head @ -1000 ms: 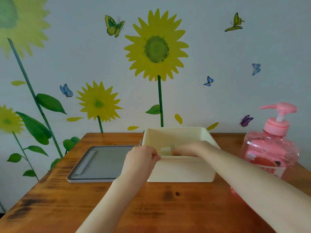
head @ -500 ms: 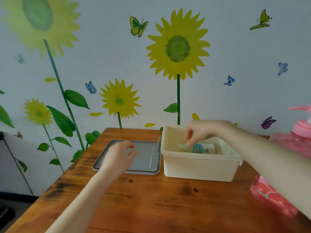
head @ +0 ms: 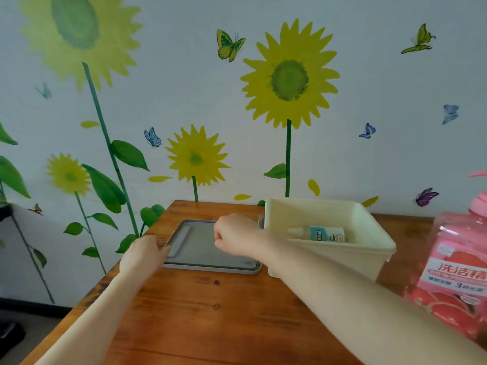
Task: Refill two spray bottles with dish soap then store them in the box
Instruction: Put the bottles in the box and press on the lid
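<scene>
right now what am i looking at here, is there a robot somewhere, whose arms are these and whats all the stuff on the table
There is no robot here: these are a person's two bare arms. The single picture comes from a camera worn on the person's head, looking forward and down, so the arms reach in from the bottom. On the wooden table lie a flat grey lid, a cream box beside it on the right, and a big pink dish soap bottle at the right edge. One small spray bottle lies on its side inside the box. The left hand touches the lid's left edge; whether it grips it is unclear. The right hand is over the lid with fingers curled, and nothing shows in it.
</scene>
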